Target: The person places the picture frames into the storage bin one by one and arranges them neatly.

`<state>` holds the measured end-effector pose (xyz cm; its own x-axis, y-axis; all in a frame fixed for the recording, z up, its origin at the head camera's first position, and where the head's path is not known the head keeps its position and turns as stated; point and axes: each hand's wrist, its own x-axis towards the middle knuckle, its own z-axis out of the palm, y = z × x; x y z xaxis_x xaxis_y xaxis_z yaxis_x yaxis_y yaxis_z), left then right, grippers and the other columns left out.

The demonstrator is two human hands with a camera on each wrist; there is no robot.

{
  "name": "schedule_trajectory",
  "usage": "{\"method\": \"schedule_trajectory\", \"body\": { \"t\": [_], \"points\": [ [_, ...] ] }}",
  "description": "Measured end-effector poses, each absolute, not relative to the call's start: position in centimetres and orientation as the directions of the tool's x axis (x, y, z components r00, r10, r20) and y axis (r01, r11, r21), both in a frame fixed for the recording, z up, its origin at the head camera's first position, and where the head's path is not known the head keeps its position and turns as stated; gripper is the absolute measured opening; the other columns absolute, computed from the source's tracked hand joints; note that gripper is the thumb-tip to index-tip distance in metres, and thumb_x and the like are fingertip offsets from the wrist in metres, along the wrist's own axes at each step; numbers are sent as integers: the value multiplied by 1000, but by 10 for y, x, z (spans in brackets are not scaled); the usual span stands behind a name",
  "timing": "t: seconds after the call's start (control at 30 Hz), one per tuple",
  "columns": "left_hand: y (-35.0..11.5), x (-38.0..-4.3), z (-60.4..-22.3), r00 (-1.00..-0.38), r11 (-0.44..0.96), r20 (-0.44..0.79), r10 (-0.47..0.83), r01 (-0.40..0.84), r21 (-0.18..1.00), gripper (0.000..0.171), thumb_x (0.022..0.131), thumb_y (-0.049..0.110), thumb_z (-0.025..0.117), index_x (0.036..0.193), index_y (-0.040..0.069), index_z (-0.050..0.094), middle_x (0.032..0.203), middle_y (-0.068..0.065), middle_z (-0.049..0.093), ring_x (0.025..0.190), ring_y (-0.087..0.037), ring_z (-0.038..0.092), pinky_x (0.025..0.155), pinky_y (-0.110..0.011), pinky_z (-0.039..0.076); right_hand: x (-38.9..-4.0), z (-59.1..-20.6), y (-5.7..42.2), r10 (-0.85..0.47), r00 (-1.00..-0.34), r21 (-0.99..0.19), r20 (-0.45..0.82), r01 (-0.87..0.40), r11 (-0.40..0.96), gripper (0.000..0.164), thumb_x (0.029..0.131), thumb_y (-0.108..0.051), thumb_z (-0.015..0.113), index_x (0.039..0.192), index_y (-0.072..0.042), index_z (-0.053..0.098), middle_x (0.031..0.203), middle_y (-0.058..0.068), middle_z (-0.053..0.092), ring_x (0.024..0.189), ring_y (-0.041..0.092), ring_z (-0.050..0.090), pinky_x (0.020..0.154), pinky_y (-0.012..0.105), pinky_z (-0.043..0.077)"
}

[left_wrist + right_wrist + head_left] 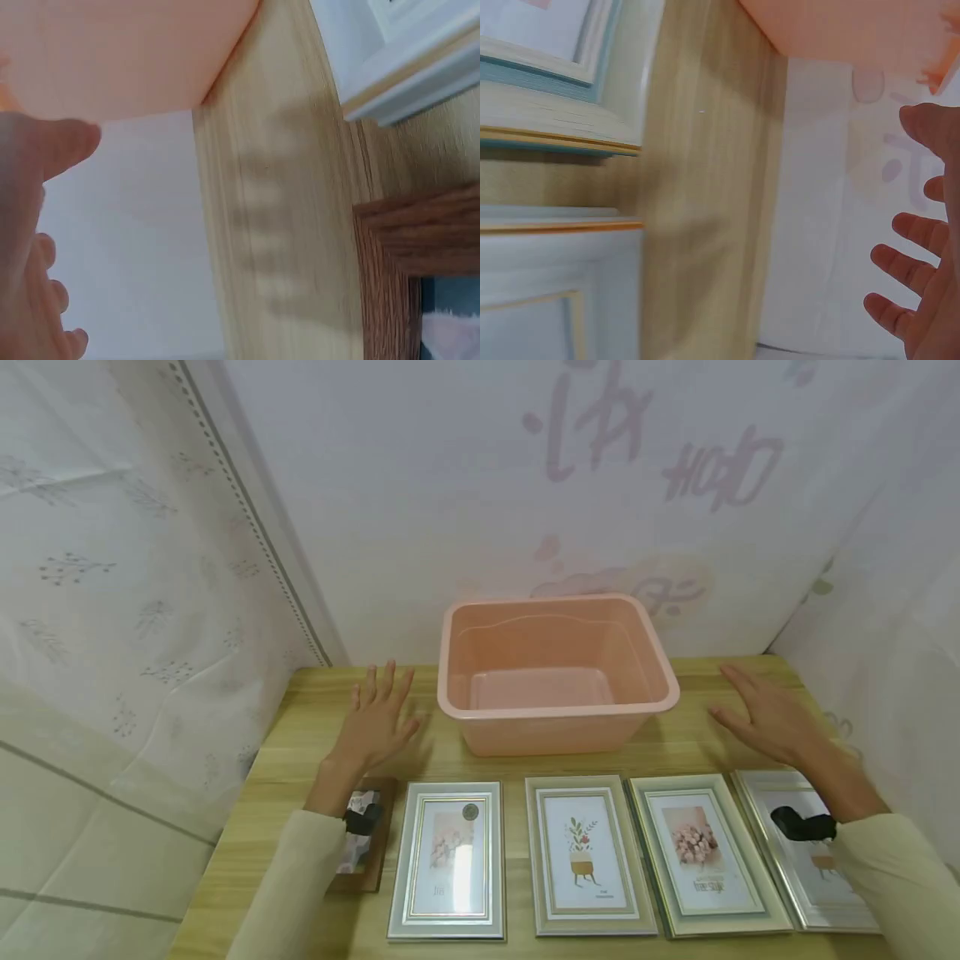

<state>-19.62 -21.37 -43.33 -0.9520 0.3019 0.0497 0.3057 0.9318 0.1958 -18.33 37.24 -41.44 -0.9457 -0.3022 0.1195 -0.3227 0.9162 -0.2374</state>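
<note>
A pink plastic basin (557,735) stands at the back of the wooden table. My left hand (372,725) is held over the table to its left, fingers spread, holding nothing. To the basin's right hovers my right hand (768,714), also spread and holding nothing. In front of the basin lie picture frames in a row: a dark brown frame (382,835) partly under my left wrist, a silver-white frame (491,860), a beige frame with a potted-plant print (581,852), a cream-green frame with a pink flower print (697,852) and a silver frame (780,860) partly hidden by my right forearm.
The wooden table (300,760) ends at the back against a white printed cloth (420,510). More patterned cloth (97,610) hangs at the left, and another sheet (900,610) at the right. Bare tabletop shows between the basin and the frames.
</note>
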Motion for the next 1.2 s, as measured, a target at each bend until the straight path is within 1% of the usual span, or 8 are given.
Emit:
{"method": "schedule_trajectory", "body": {
  "t": [0.13,0.23,0.4,0.5,0.67,0.83,0.97,1.2],
  "points": [
    [-209,-197,-433,-960,925,79,267,279,258,73,103,45,39,161,18,6,165,-20,-1,150,-44,-7,116,-68,3,-181,-422,376,-294,-947,-292,132,-321,901,76,98,-37,56,154,3,25,149,36,34,132,58,33,102,72,29],
    [-205,-196,-428,-962,909,114,246,270,319,67,105,38,35,161,14,7,164,-24,6,149,-48,3,116,-68,11,-178,-430,380,-297,-945,-322,141,-327,888,75,98,-35,57,155,2,25,149,36,34,132,58,33,102,72,28],
    [-193,-199,-417,-953,789,179,245,304,534,59,108,28,30,159,4,14,164,-20,15,150,-40,16,120,-56,18,-167,-443,396,-258,-957,-367,134,-290,884,73,98,-33,59,155,-1,27,150,36,33,134,59,31,102,74,25],
    [-185,-200,-412,-952,691,172,253,302,657,60,108,33,29,160,9,12,165,-11,14,151,-31,16,123,-50,15,-159,-449,406,-226,-968,-390,104,-249,887,72,98,-34,58,153,2,28,148,38,34,133,60,30,101,75,24],
    [-175,-204,-407,-944,656,168,283,318,684,62,107,38,30,161,17,9,166,-6,15,150,-30,22,122,-50,19,-149,-460,420,-204,-978,-392,42,-204,897,73,98,-34,57,149,10,30,142,42,35,127,62,31,97,75,27],
    [-165,-210,-402,-948,602,154,277,296,742,68,105,47,32,161,20,5,166,-6,11,152,-26,15,122,-51,16,-140,-469,432,-208,-978,-339,-5,-195,921,74,97,-32,60,142,19,32,136,47,37,121,63,35,94,73,31],
    [-154,-215,-401,-958,562,135,252,258,786,81,101,50,43,161,21,-3,167,-5,0,153,-22,4,123,-48,9,-130,-476,444,-201,-978,-304,-45,-178,936,79,97,-35,60,143,21,29,135,49,35,119,65,34,92,75,31],
    [-145,-215,-401,-963,527,135,235,243,814,85,99,32,49,160,17,-9,167,-4,-9,152,-19,-5,124,-43,2,-117,-481,457,-183,-982,-394,-53,-147,907,78,97,-30,59,141,25,25,133,53,32,119,69,30,91,79,25]
  ]
}}
